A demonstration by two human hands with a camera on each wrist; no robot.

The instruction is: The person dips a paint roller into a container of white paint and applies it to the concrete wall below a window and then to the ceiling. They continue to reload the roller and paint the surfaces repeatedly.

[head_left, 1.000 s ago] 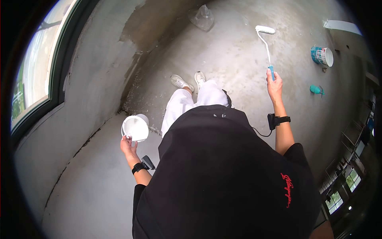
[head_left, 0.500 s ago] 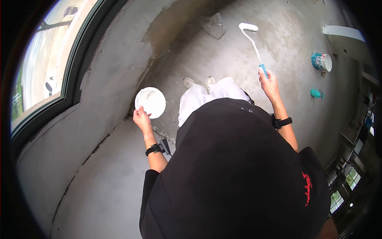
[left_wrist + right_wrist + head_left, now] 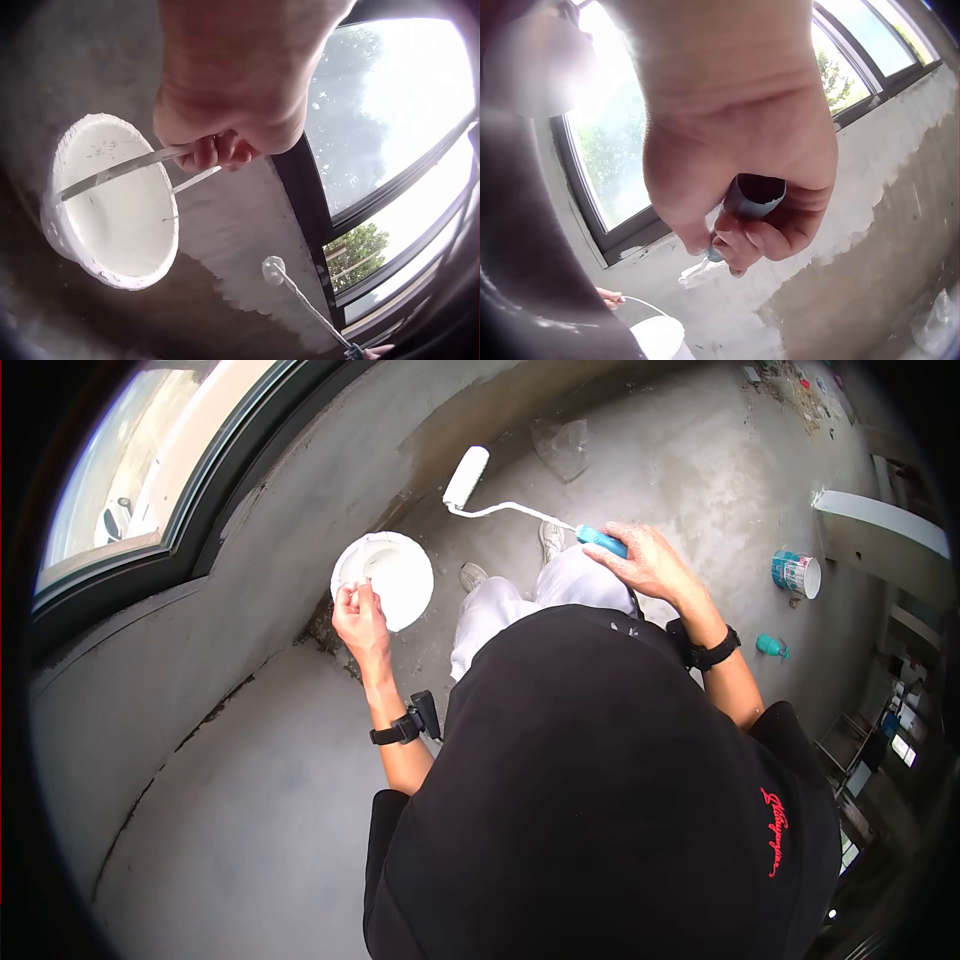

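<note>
My left hand [image 3: 362,628] grips the handle [image 3: 120,171] of a white bucket [image 3: 408,585], which hangs from it. Whitish material coats the inside and the rough rim in the left wrist view. A paint roller [image 3: 515,508] is in my right hand [image 3: 650,560], the fingers wrapped round its blue grip [image 3: 754,199]. Its white roller sleeve [image 3: 466,476] points up and left, above and to the right of the bucket in the head view. The bent frame is coated white as well.
A window [image 3: 150,480] runs along the left wall, which is partly coated grey above a brown area [image 3: 855,255]. A clear plastic bag [image 3: 562,450] lies on the floor. To the right stand a blue and white bucket [image 3: 795,573] and a teal bottle [image 3: 771,646].
My right hand has swung the roller from the right over to the left, toward the wall and bucket. The left hand has raised the bucket, and the view has shifted.
</note>
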